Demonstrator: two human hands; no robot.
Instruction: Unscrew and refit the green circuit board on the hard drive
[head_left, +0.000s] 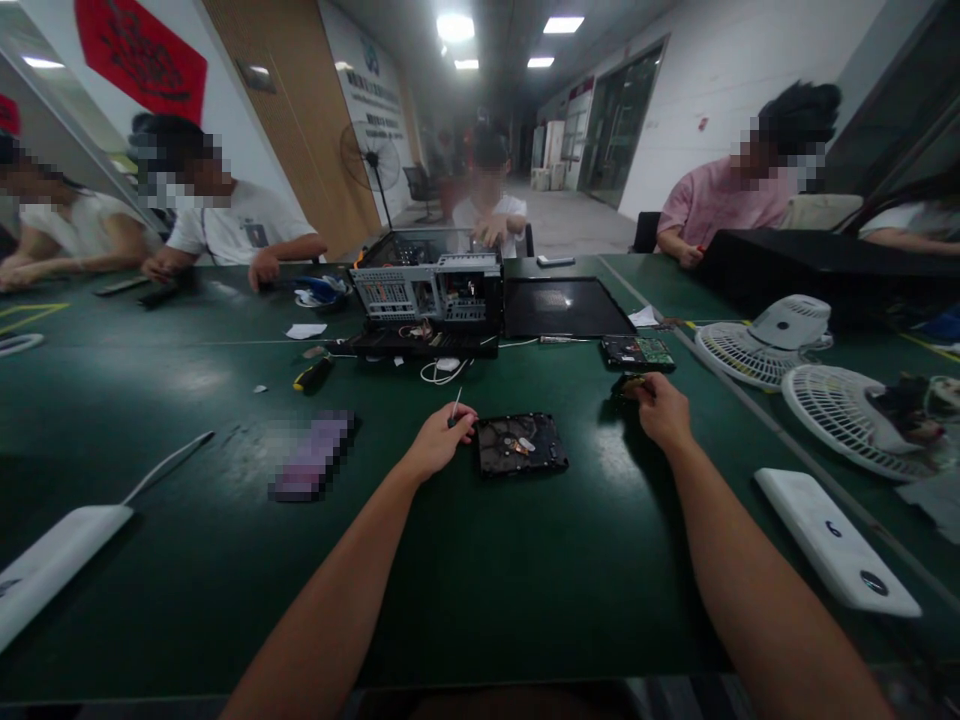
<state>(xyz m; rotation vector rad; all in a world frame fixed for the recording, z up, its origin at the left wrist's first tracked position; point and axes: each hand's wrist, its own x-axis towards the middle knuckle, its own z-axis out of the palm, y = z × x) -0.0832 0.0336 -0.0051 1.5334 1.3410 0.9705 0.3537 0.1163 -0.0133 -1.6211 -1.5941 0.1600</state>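
Note:
A black hard drive point(523, 444) lies flat on the green table, with small silvery and coppery parts on its upper face. At its left edge my left hand point(444, 440) is closed round a thin screwdriver point(455, 408) whose shaft points up. Farther right, my right hand point(660, 408) pinches a small dark circuit board point(628, 388) just over the table. Behind that hand rests a second drive point(637, 353) with a green board showing.
An opened computer case point(427, 290) stands at the back centre beside a black panel point(566, 306). White fan parts point(757, 345) and a white power bank point(836, 540) are on the right. A yellow-black tool point(313, 374) and a blurred phone point(313, 455) lie left. Several people sit around.

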